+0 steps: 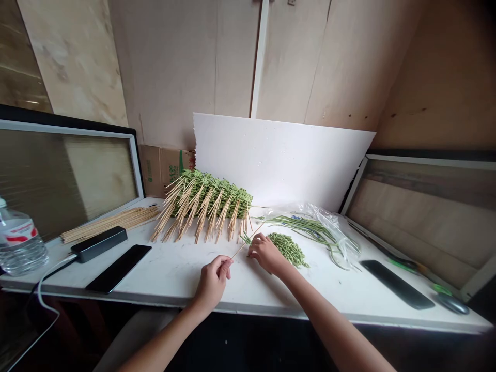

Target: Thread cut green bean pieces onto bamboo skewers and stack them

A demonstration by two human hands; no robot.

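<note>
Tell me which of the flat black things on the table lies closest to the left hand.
The black phone, lying left of the left hand beside the black power bank; the other black slab sits far right.

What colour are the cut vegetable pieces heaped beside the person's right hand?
Green: the heap of cut pieces beside the right hand shows best in the head view.
</note>
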